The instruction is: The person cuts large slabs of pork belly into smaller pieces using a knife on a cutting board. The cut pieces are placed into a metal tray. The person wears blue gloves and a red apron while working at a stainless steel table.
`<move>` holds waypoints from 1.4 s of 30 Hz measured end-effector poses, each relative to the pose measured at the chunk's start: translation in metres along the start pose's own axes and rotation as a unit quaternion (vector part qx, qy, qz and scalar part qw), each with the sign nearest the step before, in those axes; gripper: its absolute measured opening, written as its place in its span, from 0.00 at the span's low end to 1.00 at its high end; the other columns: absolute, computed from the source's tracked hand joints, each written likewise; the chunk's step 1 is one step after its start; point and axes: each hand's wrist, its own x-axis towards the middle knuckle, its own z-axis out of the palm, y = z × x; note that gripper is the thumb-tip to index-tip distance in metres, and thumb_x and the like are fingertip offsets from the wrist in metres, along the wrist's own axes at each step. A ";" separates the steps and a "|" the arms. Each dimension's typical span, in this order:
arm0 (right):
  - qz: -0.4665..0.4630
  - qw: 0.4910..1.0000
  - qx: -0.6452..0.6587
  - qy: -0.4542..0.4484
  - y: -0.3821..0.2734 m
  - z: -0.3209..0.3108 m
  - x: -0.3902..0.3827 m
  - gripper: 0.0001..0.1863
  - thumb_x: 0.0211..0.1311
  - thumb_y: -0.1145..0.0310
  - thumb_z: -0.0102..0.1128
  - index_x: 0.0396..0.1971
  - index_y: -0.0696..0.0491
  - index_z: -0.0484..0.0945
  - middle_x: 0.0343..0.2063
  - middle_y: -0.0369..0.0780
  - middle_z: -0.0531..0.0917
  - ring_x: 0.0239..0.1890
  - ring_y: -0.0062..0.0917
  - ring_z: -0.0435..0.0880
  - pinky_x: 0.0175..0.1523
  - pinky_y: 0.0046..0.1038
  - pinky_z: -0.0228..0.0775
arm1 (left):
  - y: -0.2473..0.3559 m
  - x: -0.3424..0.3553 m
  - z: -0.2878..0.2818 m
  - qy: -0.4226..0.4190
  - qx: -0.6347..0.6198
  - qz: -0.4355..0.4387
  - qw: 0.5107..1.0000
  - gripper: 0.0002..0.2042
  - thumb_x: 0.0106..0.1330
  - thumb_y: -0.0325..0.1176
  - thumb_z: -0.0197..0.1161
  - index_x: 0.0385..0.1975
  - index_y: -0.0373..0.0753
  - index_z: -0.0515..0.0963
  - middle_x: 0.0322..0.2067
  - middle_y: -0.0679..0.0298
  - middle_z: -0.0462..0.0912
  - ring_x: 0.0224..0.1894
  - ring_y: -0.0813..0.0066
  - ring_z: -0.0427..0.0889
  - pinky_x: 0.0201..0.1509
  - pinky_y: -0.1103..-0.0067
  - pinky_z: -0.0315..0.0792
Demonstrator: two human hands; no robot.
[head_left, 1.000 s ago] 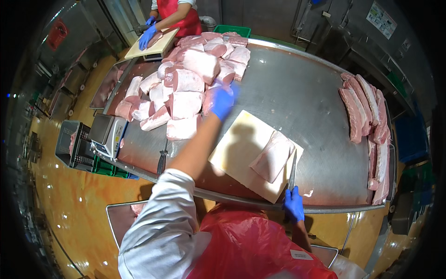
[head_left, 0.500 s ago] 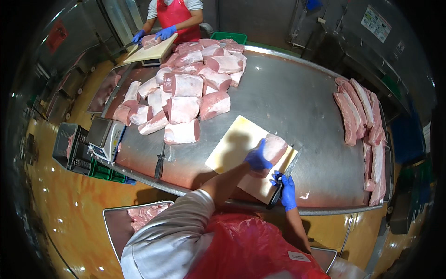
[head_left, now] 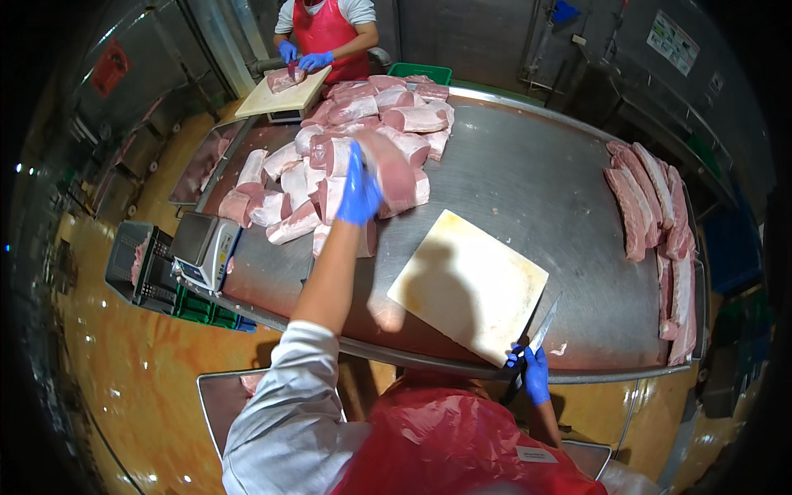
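My left hand (head_left: 360,191), in a blue glove, is closed on a thick piece of pork loin (head_left: 396,177), blurred by motion, over the front right of the meat pile (head_left: 353,109). Whether that piece touches the pile I cannot tell. My gloved right hand (head_left: 535,377) grips a knife (head_left: 544,327) by its dark handle at the table's front edge, the blade pointing away to the upper right. Beside the blade lies a white cutting board (head_left: 503,285) with my shadow across it. A small, blurred pinkish patch (head_left: 386,317) shows left of the board.
Long pork strips (head_left: 639,198) lie along the steel table's (head_left: 528,165) right end. A scale (head_left: 205,252) stands at the left corner, with crates (head_left: 136,268) below. Across the table a co-worker (head_left: 326,37) handles meat on another board (head_left: 285,97). A metal tray (head_left: 216,404) is below my left arm.
My left hand has carried the pork loin from the cutting board up and left to the pile. The right hand keeps the knife and has shifted slightly toward me. The view has shifted a little.
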 end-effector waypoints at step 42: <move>0.079 0.959 0.017 0.272 -0.108 -0.264 -0.009 0.15 0.78 0.59 0.47 0.41 0.56 0.73 0.28 0.40 0.81 0.26 0.27 0.81 0.35 0.32 0.77 | -0.928 0.369 0.212 -0.184 0.922 0.010 0.340 0.45 0.53 0.52 0.70 0.64 0.32 0.55 0.61 0.38 0.61 0.63 0.48 0.64 0.65 0.60 0.60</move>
